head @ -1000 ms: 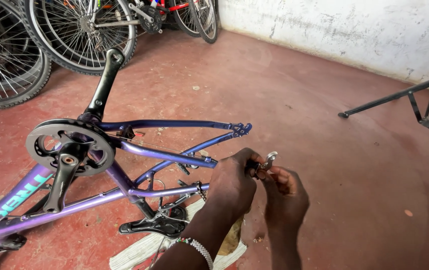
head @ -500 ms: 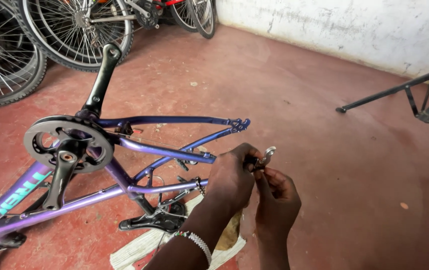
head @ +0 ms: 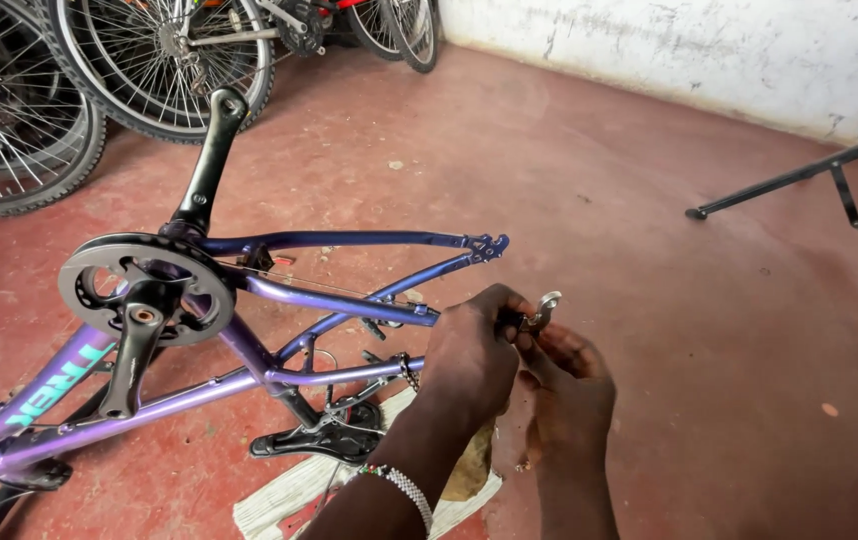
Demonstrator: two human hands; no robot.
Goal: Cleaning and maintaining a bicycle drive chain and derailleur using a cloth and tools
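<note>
I am pinching a small metal bracket [head: 546, 308] with the fingers of both my left hand [head: 469, 355] and right hand [head: 569, 385], steadying it beside the purple bike frame [head: 329, 300].

glossy purple bike frame [head: 329, 300] left of left hand [head: 469, 360]; silver bracket [head: 546, 308] at fingertips; dull red floor [head: 649, 250] beyond.

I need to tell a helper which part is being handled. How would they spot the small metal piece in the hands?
Start at the purple bike frame lying on the red floor. Off its rear end, both hands meet; the small silver bracket sticks up between their fingertips, the only shiny loose piece there.
</note>
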